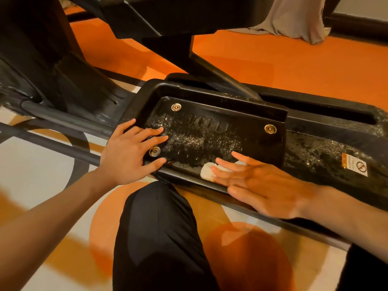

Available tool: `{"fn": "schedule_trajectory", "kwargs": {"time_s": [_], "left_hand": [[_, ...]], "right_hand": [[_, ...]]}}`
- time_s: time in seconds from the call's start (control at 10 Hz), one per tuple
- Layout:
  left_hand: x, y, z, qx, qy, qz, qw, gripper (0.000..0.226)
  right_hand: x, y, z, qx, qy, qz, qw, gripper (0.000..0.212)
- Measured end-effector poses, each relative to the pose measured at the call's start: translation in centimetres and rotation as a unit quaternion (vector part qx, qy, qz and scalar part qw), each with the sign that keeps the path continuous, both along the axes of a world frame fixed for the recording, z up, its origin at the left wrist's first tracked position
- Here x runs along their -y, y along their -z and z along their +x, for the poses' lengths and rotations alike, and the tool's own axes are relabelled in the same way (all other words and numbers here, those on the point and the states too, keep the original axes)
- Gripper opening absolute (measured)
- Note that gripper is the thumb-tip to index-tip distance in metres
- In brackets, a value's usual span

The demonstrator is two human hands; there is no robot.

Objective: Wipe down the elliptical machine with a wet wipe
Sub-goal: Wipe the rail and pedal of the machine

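Observation:
The black foot pedal (212,131) of the elliptical machine lies in front of me, its ribbed surface glistening wet and dusty, with three brass bolts showing. My left hand (132,152) rests flat on the pedal's left end, fingers spread and straight. My right hand (256,183) presses a small white wet wipe (206,170) against the pedal's near edge with straight fingers; most of the wipe is hidden under them. The right hand looks motion-blurred.
The machine's black frame and arms (63,70) rise at the left and back. A warning sticker (354,164) sits on the rail to the right. My knee in black trousers (159,227) is below the pedal. Orange and white flooring (294,66) surrounds it, with grey fabric (294,17) behind.

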State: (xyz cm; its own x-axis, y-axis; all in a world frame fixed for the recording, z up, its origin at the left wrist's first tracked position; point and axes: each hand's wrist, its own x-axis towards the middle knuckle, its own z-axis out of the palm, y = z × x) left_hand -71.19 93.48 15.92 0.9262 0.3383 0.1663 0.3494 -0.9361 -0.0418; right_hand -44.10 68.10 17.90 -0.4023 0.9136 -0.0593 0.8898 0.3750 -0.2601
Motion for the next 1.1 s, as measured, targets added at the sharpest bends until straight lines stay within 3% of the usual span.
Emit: {"fn": "schedule_trajectory", "kwargs": {"time_s": [0.2,0.3,0.4,0.6,0.7,0.8,1.0,1.1], "left_hand": [[-0.1,0.0,-0.1,-0.009,-0.004,-0.002,1.000,0.071],[-0.2,0.0,-0.1,-0.008,-0.002,-0.001,1.000,0.072],[-0.4,0.1,-0.2,-0.002,0.001,-0.003,1.000,0.074],[-0.4,0.2,-0.2,0.011,0.007,0.000,1.000,0.069],[-0.3,0.0,-0.1,0.010,0.006,0.002,1.000,0.066],[-0.3,0.0,-0.1,0.007,0.004,0.000,1.000,0.066],[-0.3,0.0,-0.3,0.000,-0.003,-0.003,1.000,0.072],[-0.3,0.0,-0.3,0.003,-0.005,-0.005,1.000,0.073]], "right_hand": [[-7.1,2.8,-4.0,0.075,-0.021,0.004,0.997,0.045],[-3.8,-0.1,-4.7,-0.006,0.052,-0.065,0.997,0.067],[1.5,-3.0,-2.4,-0.097,0.128,-0.100,0.982,0.076],[5.5,-4.9,-2.2,-0.057,0.254,-0.202,0.944,0.095],[3.4,-4.9,-5.2,-0.078,0.323,-0.203,0.921,0.119],[1.3,-4.1,-7.6,-0.016,0.358,-0.178,0.917,0.134],[-2.7,-1.8,-7.5,-0.026,0.488,-0.102,0.866,0.114],[-4.2,-2.2,-6.7,-0.030,0.526,-0.087,0.846,0.121]]}}
